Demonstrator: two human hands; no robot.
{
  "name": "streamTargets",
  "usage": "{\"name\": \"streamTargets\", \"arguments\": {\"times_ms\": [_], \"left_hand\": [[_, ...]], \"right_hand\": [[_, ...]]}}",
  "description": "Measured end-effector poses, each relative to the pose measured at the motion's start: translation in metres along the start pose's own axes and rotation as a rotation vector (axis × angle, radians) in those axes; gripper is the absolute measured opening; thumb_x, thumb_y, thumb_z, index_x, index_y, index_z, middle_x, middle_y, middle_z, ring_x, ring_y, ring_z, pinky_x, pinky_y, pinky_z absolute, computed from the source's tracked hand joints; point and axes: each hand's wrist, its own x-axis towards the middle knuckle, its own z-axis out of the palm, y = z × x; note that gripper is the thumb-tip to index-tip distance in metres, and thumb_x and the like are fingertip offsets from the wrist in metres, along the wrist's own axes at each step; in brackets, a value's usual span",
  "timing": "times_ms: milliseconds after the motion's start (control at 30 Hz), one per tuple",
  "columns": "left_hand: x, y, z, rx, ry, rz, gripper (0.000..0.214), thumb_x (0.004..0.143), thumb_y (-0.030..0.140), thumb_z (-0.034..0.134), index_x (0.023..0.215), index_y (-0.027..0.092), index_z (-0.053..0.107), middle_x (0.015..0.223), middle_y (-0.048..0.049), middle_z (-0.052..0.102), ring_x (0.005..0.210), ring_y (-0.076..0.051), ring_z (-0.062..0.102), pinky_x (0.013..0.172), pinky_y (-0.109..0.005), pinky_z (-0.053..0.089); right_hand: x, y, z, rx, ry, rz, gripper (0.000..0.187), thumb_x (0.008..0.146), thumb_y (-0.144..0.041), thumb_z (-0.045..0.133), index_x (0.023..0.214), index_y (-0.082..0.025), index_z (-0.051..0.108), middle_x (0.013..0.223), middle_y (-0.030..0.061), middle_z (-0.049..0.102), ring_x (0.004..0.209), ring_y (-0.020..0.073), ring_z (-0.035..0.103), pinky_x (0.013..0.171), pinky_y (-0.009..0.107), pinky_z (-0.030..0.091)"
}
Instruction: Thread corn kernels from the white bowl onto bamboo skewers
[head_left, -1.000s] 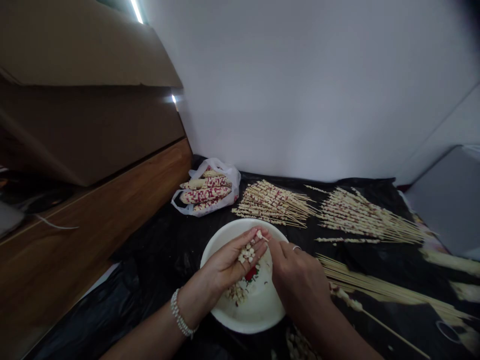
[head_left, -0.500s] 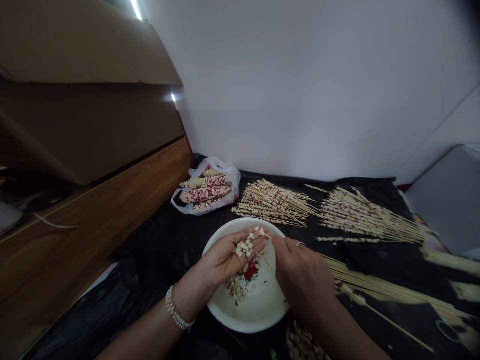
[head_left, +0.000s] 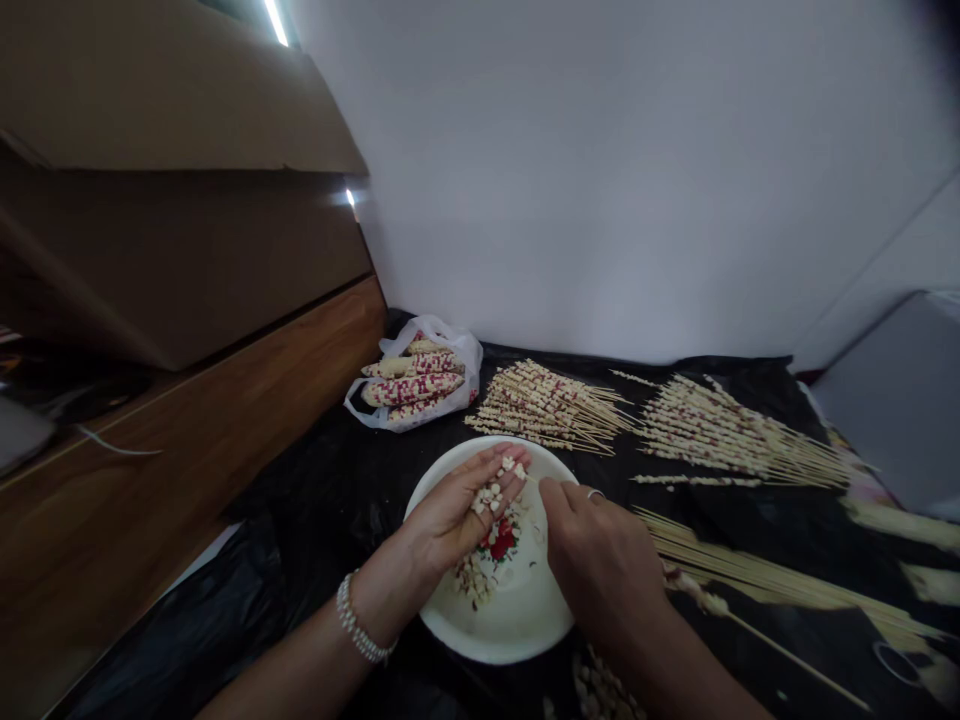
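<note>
My left hand [head_left: 457,510] hovers palm up over a white bowl [head_left: 517,615], fingers cupped around a small heap of pale corn kernels [head_left: 491,492]. My right hand [head_left: 600,555] is closed beside it, fingertips pinched near the left fingertips, gripping a thin wooden skewer [head_left: 750,630] that runs back to the lower right with kernels threaded on it. More kernels [head_left: 474,578] lie in the bowl over a red flower print.
A plastic bag of red-and-white corn cobs [head_left: 412,380] sits at the back left. Two heaps of kernel-loaded skewers [head_left: 551,405] [head_left: 720,435] lie behind the bowl, bare skewers [head_left: 780,580] at right. Black sheeting [head_left: 300,520] covers the surface. Cardboard boxes [head_left: 165,200] and a wooden ledge stand left.
My hands shifted only slightly over the bowl; the right fingertips moved a little relative to the kernels in my left hand. Nothing else changed.
</note>
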Motion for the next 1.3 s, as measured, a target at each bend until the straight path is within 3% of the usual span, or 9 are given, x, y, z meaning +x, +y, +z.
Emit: {"name": "streamTargets", "arguments": {"times_ms": [400, 733, 1000, 1233, 1300], "left_hand": [[0.004, 0.003, -0.002, -0.028, 0.024, 0.008, 0.019, 0.079, 0.007, 0.063, 0.095, 0.015, 0.068, 0.114, -0.0087, 0.068, 0.118, -0.020, 0.055, 0.099, -0.027, 0.042], [0.005, 0.001, -0.005, -0.018, 0.010, -0.017, 0.022, 0.078, 0.007, 0.063, 0.098, 0.016, 0.068, 0.118, -0.0076, 0.066, 0.117, -0.019, 0.055, 0.098, -0.027, 0.043], [0.009, -0.003, -0.020, 0.068, -0.069, 0.054, 0.031, 0.077, 0.010, 0.065, 0.106, 0.021, 0.067, 0.119, -0.0070, 0.065, 0.125, -0.024, 0.049, 0.104, -0.036, 0.040], [0.010, -0.004, -0.016, 0.093, -0.050, 0.049, 0.025, 0.078, 0.013, 0.064, 0.102, 0.019, 0.068, 0.119, -0.0076, 0.065, 0.124, -0.024, 0.050, 0.103, -0.038, 0.040], [0.006, -0.005, -0.016, 0.140, -0.074, 0.103, 0.029, 0.076, 0.014, 0.066, 0.104, 0.019, 0.068, 0.121, -0.0082, 0.065, 0.126, -0.024, 0.048, 0.104, -0.038, 0.040]], "right_hand": [[0.000, 0.000, 0.002, 0.015, 0.046, -0.011, 0.020, 0.072, -0.002, 0.048, 0.070, -0.021, 0.049, 0.060, -0.0001, 0.057, 0.049, 0.0154, 0.052, 0.049, 0.029, 0.024], [0.000, -0.003, -0.003, -0.024, -0.002, 0.009, 0.019, 0.069, -0.002, 0.056, 0.070, -0.020, 0.050, 0.060, -0.0009, 0.057, 0.050, 0.0130, 0.052, 0.050, 0.028, 0.027], [0.000, -0.004, -0.004, 0.001, -0.009, 0.004, 0.020, 0.068, -0.002, 0.056, 0.071, -0.021, 0.051, 0.060, -0.0007, 0.057, 0.050, 0.0145, 0.053, 0.049, 0.029, 0.028], [-0.001, -0.004, -0.003, 0.000, 0.006, -0.003, 0.018, 0.069, -0.003, 0.055, 0.072, -0.020, 0.052, 0.060, -0.0001, 0.057, 0.049, 0.0140, 0.052, 0.049, 0.028, 0.028], [-0.001, -0.004, -0.003, -0.001, 0.002, -0.003, 0.018, 0.069, -0.003, 0.055, 0.071, -0.020, 0.051, 0.060, -0.0001, 0.057, 0.050, 0.0140, 0.052, 0.049, 0.028, 0.028]]}}
